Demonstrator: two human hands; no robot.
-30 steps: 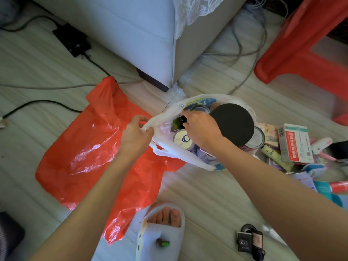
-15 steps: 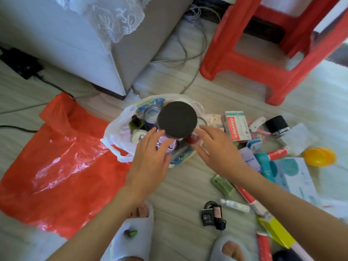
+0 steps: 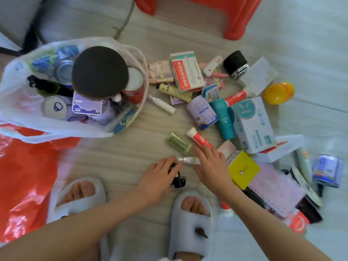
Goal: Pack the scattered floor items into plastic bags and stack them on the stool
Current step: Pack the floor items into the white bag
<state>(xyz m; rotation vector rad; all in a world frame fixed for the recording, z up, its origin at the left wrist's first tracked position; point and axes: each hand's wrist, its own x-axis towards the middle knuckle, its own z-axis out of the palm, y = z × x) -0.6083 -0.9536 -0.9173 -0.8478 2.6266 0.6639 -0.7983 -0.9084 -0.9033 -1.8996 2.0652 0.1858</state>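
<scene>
A white plastic bag [image 3: 18, 117] stands open on the floor at the left, stuffed with cans, packets and a jar with a round black lid [image 3: 99, 72]. A flat red plastic bag [image 3: 28, 176] lies beneath and beside it. The red stool [image 3: 239, 16] is at the top edge. My left hand [image 3: 160, 178] reaches low over a small black gadget [image 3: 178, 180], fingers touching it. My right hand [image 3: 211, 164] has straight fingers on a small white tube [image 3: 190, 160]. Just beyond lie a green bottle [image 3: 178, 143] and a red-white tube [image 3: 199, 138].
Scattered items fill the right side: a red-white medicine box [image 3: 186, 70], a teal mask box [image 3: 252, 125], a black jar [image 3: 236, 64], a yellow ball [image 3: 278, 92], a yellow box [image 3: 243, 169], a blue can [image 3: 326, 170]. My slippered feet [image 3: 192, 223] stand near the bottom.
Both hands have left the white bag and dropped toward the floor near my feet, reaching the black gadget and white tube. The view has tilted down and to the right.
</scene>
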